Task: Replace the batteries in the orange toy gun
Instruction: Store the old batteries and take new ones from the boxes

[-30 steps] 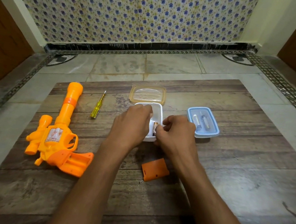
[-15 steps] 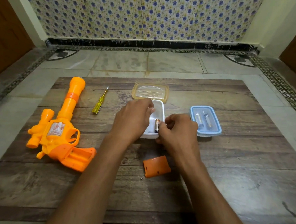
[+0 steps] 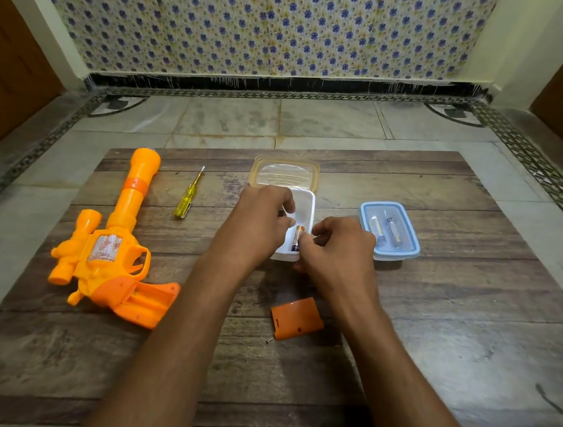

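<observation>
The orange toy gun point(image 3: 111, 252) lies on its side at the left of the wooden table, and its grip compartment point(image 3: 143, 299) is uncovered and holds nothing. Its orange battery cover point(image 3: 296, 318) lies near the middle, with a tiny screw point(image 3: 268, 340) beside it. My right hand point(image 3: 338, 253) pinches a battery point(image 3: 297, 238) inside the open white container point(image 3: 304, 208). My left hand point(image 3: 258, 225) curls over that container's left side. Something small and dark shows at its fingertips, but I cannot tell what it is.
A clear orange-rimmed lid point(image 3: 285, 174) lies just behind the white container. To the right stands a closed blue-lidded container point(image 3: 388, 230) with two batteries inside. A yellow screwdriver point(image 3: 187, 197) lies between the gun barrel and the containers. Tiled floor surrounds the table.
Both hands stay over the white container. The right fingers have shifted slightly on the battery, and the left hand has drawn back a little, baring more of the container's inside.
</observation>
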{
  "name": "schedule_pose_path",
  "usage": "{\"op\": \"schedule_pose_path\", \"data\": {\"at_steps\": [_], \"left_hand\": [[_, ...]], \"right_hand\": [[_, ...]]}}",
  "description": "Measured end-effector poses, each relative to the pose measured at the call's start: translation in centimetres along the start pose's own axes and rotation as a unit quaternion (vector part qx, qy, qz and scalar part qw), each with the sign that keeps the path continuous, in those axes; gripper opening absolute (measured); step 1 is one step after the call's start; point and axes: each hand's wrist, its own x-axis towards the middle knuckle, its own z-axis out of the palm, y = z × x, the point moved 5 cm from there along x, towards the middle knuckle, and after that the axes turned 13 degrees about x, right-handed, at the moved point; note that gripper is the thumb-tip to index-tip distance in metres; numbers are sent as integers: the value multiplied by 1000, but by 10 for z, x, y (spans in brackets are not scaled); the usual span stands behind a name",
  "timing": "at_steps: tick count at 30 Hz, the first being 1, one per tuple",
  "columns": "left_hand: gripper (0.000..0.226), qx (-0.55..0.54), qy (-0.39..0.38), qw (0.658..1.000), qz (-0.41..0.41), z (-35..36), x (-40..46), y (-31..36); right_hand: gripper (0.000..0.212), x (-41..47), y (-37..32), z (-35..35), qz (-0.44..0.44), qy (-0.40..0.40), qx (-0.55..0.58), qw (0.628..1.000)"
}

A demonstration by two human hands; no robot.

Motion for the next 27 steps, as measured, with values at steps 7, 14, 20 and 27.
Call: {"op": "schedule_pose_path", "data": {"at_steps": [7,14,20,27], "left_hand": [[15,90,6,995,29,10,3,0],[12,120,-18,992,45,11,7,-1],[14,27,97,993,61,-15,3,-2],[29,67,103,992,19,-19,22,-28]], "right_hand": [[22,0,-3,0,2,-4,-9,1000],[24,-2,-5,-2,11,3,0,1000],[21,-3,-6,-3,15,7,-15,1000],[22,0,-9,-8,26,35,-73,996]]}}
